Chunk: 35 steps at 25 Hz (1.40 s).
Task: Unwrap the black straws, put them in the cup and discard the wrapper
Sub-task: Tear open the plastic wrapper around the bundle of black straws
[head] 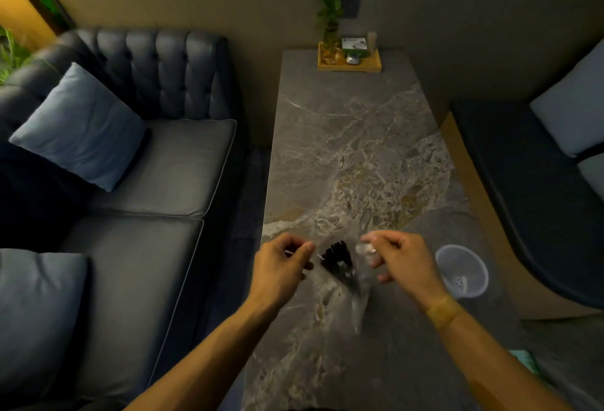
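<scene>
Both hands, our left hand (282, 262) and right hand (397, 258), pinch the clear wrapper (358, 296) at its mouth, pulling it apart over the table (343, 136). Black straws (338, 262) sit inside, unwrapping underway; next we likely draw them out toward the cup (462, 271) nearby.
</scene>
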Available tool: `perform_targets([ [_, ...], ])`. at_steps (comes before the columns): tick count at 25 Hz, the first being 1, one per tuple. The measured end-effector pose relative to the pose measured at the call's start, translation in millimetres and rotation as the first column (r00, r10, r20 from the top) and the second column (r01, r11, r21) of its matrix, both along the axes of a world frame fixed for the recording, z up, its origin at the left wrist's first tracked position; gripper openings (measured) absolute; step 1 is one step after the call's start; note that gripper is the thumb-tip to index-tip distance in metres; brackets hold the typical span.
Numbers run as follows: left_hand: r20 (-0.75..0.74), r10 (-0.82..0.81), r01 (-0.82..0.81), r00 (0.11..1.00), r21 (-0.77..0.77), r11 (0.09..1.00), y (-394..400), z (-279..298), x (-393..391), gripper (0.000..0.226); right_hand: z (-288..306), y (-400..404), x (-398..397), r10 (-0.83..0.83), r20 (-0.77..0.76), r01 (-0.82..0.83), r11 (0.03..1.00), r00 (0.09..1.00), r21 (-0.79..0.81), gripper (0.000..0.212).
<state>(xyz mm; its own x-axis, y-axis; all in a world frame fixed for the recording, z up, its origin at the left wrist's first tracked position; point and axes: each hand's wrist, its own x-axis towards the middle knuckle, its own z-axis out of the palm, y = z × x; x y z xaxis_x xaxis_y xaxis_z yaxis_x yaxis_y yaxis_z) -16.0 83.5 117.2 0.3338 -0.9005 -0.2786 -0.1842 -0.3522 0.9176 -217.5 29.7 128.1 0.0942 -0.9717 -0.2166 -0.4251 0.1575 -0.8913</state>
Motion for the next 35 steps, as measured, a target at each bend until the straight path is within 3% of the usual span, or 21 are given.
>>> perform_targets([
  [1,0.049,-0.011,0.011,0.999,0.001,1.0,-0.9,-1.0,7.8,0.013,0.3,-1.7,-8.0,0.017,-0.182,-0.049,0.984,0.983,-0.169,0.018],
  [3,0.247,-0.074,0.081,0.966,-0.018,0.997,-3.4,-3.6,17.5,0.014,0.8,2.4,-14.1,-0.004,-0.542,-0.272,0.862,0.84,-0.427,0.014],
  [5,0.372,-0.117,0.139,0.921,-0.032,0.99,-6.3,-2.6,19.5,0.012,3.4,5.9,-14.2,-0.013,-0.645,-0.372,0.808,0.764,-0.457,0.009],
  [8,0.323,-0.128,0.147,0.938,-0.037,0.988,-11.2,0.7,21.4,0.012,9.2,3.8,-16.1,0.03,-0.64,-0.363,0.844,0.768,-0.395,0.014],
  [11,0.134,-0.133,0.138,0.982,-0.032,0.99,-11.8,8.3,15.0,0.014,22.2,-0.9,-21.9,0.059,-0.618,-0.323,0.889,0.784,-0.324,0.023],
  [14,0.033,-0.119,0.12,0.992,-0.055,0.991,-11.8,17.4,-3.8,0.011,40.8,9.8,-6.5,-0.016,-0.561,-0.337,0.785,0.828,-0.52,0.026],
  [15,0.021,-0.111,0.112,0.994,-0.071,0.991,-12.4,20.5,-11.1,0.011,46.4,12.3,2.7,-0.01,-0.582,-0.358,0.78,0.813,-0.513,0.039],
  [17,0.004,-0.084,0.084,0.996,-0.135,0.987,-12.1,26.4,-24.7,0.011,49.6,12.7,22.0,0.105,-0.627,-0.382,0.866,0.772,-0.324,0.063],
  [19,0.037,-0.078,0.084,0.996,-0.214,0.973,-9.3,29.4,-34.1,0.012,49.2,3.0,31.0,0.225,-0.57,-0.329,0.94,0.79,-0.085,0.072],
  [20,0.07,-0.088,0.102,0.994,-0.245,0.964,-7.4,29.8,-37.9,0.011,48.9,-3.0,31.1,0.241,-0.505,-0.296,0.955,0.829,-0.031,0.069],
  [23,0.084,-0.15,0.168,0.985,-0.284,0.944,-2.5,28.8,-46.0,0.006,49.9,-11.0,29.5,0.168,-0.344,-0.204,0.976,0.924,-0.072,0.044],
  [26,-0.046,-0.253,0.226,0.966,-0.318,0.921,2.4,23.3,-40.3,0.012,53.7,-12.1,28.6,0.149,-0.381,-0.211,0.969,0.912,-0.126,0.024],
  [28,-0.169,-0.148,0.102,0.975,-0.253,0.962,3.8,8.9,-24.5,0.015,61.7,-13.2,24.2,0.186,-0.416,-0.274,0.948,0.89,-0.164,0.023],
  [31,-0.278,0.117,-0.094,0.954,0.094,0.991,4.5,-27.6,3.8,0.012,82.3,-17.5,13.7,0.249,-0.398,-0.354,0.91,0.883,-0.215,0.022],
  [33,-0.298,0.114,-0.035,0.948,0.256,0.966,6.2,-51.3,12.9,0.021,98.9,-20.3,7.3,0.258,-0.371,-0.364,0.896,0.892,-0.253,0.019],
  [35,-0.354,0.079,0.024,0.932,0.277,0.961,9.2,-68.7,15.4,0.037,114.2,-24.2,0.6,0.252,-0.329,-0.351,0.891,0.91,-0.287,0.018],
])
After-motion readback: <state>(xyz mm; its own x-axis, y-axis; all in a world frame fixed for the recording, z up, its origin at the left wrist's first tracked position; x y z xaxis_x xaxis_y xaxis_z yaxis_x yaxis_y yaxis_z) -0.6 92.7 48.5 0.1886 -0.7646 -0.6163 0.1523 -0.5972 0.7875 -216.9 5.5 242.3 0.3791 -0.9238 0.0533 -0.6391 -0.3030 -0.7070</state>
